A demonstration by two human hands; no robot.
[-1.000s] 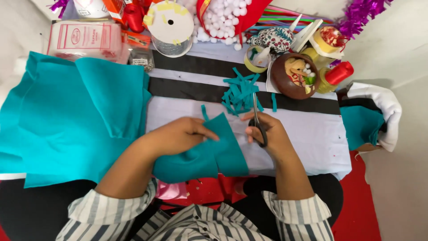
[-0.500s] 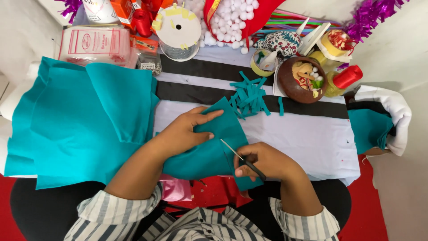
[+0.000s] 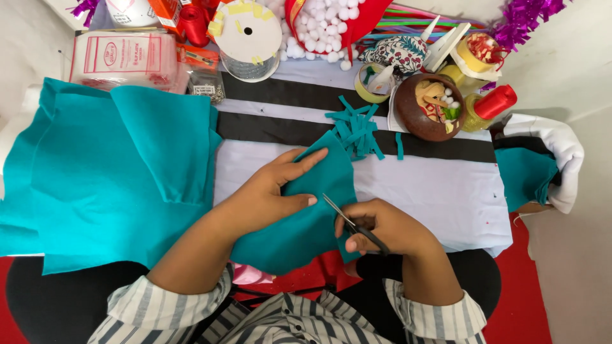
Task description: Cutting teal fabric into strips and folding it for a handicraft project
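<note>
A piece of teal felt (image 3: pixel 305 226) lies over the table's near edge, in front of me. My left hand (image 3: pixel 271 191) lies flat on it, fingers spread, pinning it down. My right hand (image 3: pixel 382 228) grips black-handled scissors (image 3: pixel 352 223), whose blades point up-left into the felt's right edge. Above the felt lies a small heap of cut teal strips (image 3: pixel 358 127) on the black stripe of the table cover.
A large teal felt sheet (image 3: pixel 108 172) covers the left of the table. At the back stand a brown bowl (image 3: pixel 428 108), a tape roll (image 3: pixel 375 83), a ribbon spool (image 3: pixel 247 33), white pom-poms (image 3: pixel 319 25) and a plastic packet (image 3: pixel 124 58). More teal felt (image 3: pixel 524 175) sits on white cloth at right.
My right hand came back toward me from the strip heap and the scissors now cut into the felt's right edge. My left hand slid up and flattened on the felt.
</note>
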